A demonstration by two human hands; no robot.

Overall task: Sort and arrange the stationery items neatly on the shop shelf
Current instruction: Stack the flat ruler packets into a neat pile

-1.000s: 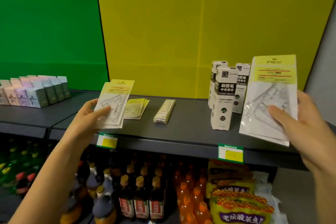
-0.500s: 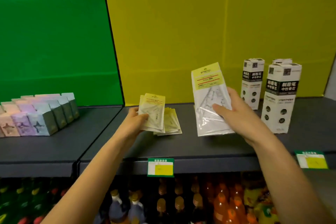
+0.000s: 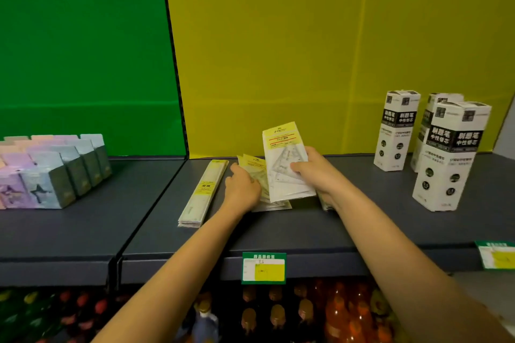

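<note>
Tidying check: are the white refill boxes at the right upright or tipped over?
Upright: all three white boxes stand on end on the shelf.

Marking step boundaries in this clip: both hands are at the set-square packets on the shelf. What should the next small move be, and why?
Probably lay the larger set-square packets down flat on bare shelf beside the smaller packets. The right hand grips them tilted up, overlapping that fanned pile, where the left hand rests.
</note>
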